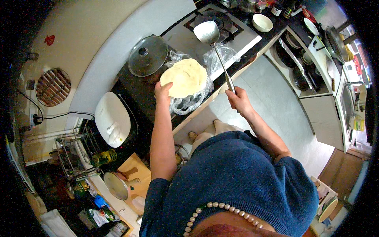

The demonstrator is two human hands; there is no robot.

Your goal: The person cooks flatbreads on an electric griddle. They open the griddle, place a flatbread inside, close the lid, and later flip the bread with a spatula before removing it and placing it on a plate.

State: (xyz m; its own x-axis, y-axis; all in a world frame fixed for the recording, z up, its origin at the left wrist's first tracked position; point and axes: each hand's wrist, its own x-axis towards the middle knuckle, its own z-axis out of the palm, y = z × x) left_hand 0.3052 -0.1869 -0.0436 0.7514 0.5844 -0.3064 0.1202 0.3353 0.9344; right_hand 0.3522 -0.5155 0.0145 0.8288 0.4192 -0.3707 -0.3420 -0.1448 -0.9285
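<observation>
My left hand (162,92) grips the near left edge of a pale, round flat dough sheet (185,78), thumb on top. The sheet is held over crumpled clear plastic (189,104) at the counter's front edge. Closed around a long metal handle, my right hand (241,100) holds a wok spatula (222,59). Its broad blade points away from me, above the stove near a black burner (221,19). More clear plastic (217,55) lies beneath the spatula's shaft. Left of the dough sheet stands a pan with a glass lid (148,59).
A white oval-topped appliance (112,120) stands at the left, its cord running to the wall. At the far right of the stove sits a cream bowl (262,23). An open drawer (302,89) with pans juts out on the right. An oil bottle (104,158) is lower left.
</observation>
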